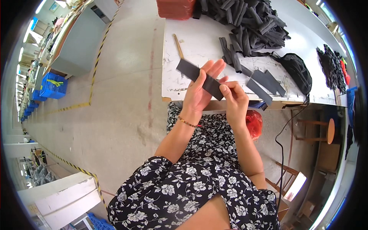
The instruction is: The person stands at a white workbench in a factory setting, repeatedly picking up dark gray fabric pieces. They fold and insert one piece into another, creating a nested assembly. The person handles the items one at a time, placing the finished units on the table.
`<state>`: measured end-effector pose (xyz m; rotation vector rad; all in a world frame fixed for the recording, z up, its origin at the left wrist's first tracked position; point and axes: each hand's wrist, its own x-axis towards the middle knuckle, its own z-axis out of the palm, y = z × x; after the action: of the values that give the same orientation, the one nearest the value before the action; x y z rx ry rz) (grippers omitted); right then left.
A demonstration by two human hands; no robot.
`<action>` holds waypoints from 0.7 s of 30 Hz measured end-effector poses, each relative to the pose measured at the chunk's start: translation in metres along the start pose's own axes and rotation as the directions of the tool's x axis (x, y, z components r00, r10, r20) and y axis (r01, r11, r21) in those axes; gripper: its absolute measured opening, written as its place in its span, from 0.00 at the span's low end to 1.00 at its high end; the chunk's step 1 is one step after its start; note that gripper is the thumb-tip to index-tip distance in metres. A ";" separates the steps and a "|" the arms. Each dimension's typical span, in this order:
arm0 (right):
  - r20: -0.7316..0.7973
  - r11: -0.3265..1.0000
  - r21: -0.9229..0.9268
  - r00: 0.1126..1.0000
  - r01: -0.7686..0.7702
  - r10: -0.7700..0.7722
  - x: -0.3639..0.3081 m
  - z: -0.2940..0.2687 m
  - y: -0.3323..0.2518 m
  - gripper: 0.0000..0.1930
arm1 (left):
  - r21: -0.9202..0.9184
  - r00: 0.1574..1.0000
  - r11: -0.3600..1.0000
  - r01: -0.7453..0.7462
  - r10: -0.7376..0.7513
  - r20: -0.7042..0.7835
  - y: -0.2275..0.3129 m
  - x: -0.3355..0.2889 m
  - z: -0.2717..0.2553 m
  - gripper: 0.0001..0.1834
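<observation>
A flat black fabric strip [188,70] is stretched slantwise between my two hands, just over the table's front edge. My left hand [198,90] supports it from below, with the thumb pressed on top and the other fingers behind it. At the strip's lower right end, my right hand [236,100] pinches it between thumb and fingers. Several similar dark strips [264,82] lie flat on the table right of my hands, one poking past the edge. Beyond them rises a large heap of folded or rolled black strips [245,23].
The white table [172,50] carries a thin wooden stick [178,46], a red plastic-wrapped bundle [175,9], a black mesh bag [295,69] and a dark pile [331,69]. A red bag [253,124] hangs below the edge. Wooden stools [329,131] stand at right; a blue crate [53,85] sits far left.
</observation>
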<state>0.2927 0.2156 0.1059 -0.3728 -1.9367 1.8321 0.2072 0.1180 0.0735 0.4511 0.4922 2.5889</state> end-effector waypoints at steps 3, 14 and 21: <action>0.022 0.706 -0.432 0.790 0.561 -0.613 0.010 -0.015 0.012 0.09 | 0.063 0.995 0.994 -0.093 0.096 -0.043 0.019 -0.005 -0.015 0.18; 0.138 0.714 -0.399 0.808 0.575 -0.573 -0.005 -0.027 0.022 0.09 | 0.044 0.990 0.998 -0.048 0.053 -0.128 0.042 -0.019 -0.043 0.06; 0.084 0.975 0.048 0.974 -0.215 0.211 -0.013 -0.035 0.051 0.07 | 0.239 0.955 0.970 -0.050 0.117 -0.273 0.034 -0.009 -0.051 0.08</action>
<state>0.3160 0.2440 0.0548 -0.5153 -1.9564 2.0605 0.1821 0.0718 0.0408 0.1724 0.8965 2.7051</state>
